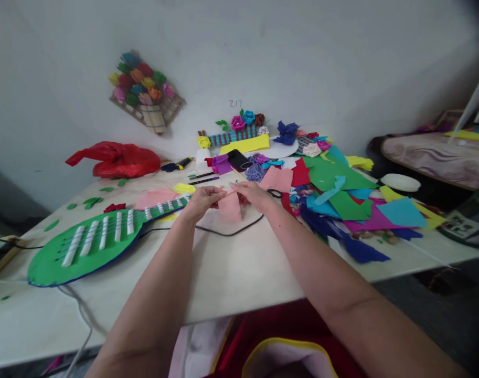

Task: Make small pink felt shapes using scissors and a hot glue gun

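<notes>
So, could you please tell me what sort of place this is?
Probably a craft workspace, judging by scattered multicoloured papery sheets, a green guitar-shaped piece, and a thin pink papery sheet in the left hand and right hand.

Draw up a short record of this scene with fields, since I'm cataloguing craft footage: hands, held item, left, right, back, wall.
Left hand: fingers on the upper edge of the pink paper piece
Right hand: fingers on the same piece, opposite side
Held item: pink paper piece, hanging down between the hands
Left of hands: green guitar-shaped craft with white strips, lying on the table
Right of hands: green paper sheet among overlapping coloured papers
Back left: red plastic bag
Wall: hanging paper-flower bouquet
</notes>
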A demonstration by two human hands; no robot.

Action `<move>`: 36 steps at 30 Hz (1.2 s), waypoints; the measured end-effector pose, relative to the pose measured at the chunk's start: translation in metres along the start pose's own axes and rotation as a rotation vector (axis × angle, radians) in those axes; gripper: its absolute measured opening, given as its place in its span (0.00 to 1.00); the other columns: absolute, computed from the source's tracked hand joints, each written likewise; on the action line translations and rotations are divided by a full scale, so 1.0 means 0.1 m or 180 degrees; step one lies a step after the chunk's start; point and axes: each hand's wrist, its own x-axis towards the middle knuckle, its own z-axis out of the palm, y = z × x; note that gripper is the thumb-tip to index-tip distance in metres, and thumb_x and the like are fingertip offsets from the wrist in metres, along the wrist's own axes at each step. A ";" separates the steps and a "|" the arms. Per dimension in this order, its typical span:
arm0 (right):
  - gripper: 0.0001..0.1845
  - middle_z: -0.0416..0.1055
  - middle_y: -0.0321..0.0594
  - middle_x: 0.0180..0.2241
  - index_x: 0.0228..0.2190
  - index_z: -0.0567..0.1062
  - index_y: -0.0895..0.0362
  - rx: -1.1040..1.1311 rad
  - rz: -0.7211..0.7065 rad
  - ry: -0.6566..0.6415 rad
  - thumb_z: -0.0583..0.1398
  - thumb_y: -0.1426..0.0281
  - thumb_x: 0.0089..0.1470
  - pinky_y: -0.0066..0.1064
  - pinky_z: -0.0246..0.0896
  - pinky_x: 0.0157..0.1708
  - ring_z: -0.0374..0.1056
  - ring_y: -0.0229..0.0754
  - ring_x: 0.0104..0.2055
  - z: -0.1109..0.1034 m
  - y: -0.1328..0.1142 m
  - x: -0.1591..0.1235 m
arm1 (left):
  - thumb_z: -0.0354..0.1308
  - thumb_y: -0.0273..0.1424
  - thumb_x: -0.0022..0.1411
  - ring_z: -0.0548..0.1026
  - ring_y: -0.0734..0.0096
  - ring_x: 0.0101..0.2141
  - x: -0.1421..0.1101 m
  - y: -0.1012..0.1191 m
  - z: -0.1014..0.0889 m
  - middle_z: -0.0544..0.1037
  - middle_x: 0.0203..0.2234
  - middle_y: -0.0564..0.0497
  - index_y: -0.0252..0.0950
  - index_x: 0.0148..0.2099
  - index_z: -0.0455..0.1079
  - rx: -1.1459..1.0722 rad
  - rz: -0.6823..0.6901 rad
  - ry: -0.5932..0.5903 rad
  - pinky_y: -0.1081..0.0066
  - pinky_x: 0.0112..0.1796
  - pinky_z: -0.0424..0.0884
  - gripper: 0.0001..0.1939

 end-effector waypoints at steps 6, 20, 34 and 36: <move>0.17 0.60 0.30 0.14 0.17 0.67 0.59 -0.0165 -0.0091 0.0156 0.63 0.58 0.41 0.24 0.50 0.18 0.55 0.31 0.17 0.02 -0.05 -0.03 | 0.68 0.43 0.38 0.68 0.77 0.22 -0.02 0.04 0.02 0.71 0.20 0.53 0.31 0.27 0.70 0.0107 0.0052 0.0032 0.72 0.26 0.67 0.21; 0.09 0.66 0.32 0.18 0.24 0.72 0.60 0.0299 -0.0050 0.0003 0.63 0.67 0.41 0.24 0.55 0.20 0.60 0.31 0.20 0.03 -0.02 -0.01 | 0.68 0.44 0.37 0.69 0.75 0.23 -0.04 0.06 0.06 0.72 0.20 0.51 0.31 0.27 0.70 0.0176 0.0105 0.0056 0.71 0.27 0.68 0.21; 0.10 0.70 0.34 0.22 0.25 0.75 0.60 0.0325 -0.0252 0.0207 0.63 0.66 0.39 0.25 0.57 0.24 0.62 0.32 0.23 0.06 0.01 0.02 | 0.68 0.43 0.40 0.70 0.76 0.23 -0.04 0.04 0.03 0.73 0.22 0.52 0.31 0.31 0.69 0.0022 0.0212 0.0010 0.74 0.26 0.67 0.22; 0.10 0.70 0.35 0.23 0.25 0.75 0.60 0.0370 -0.0261 0.0193 0.64 0.66 0.39 0.25 0.57 0.25 0.62 0.33 0.24 0.07 0.00 0.01 | 0.68 0.43 0.39 0.69 0.76 0.23 -0.05 0.05 0.04 0.73 0.21 0.52 0.31 0.30 0.69 0.0072 0.0245 0.0024 0.74 0.26 0.66 0.22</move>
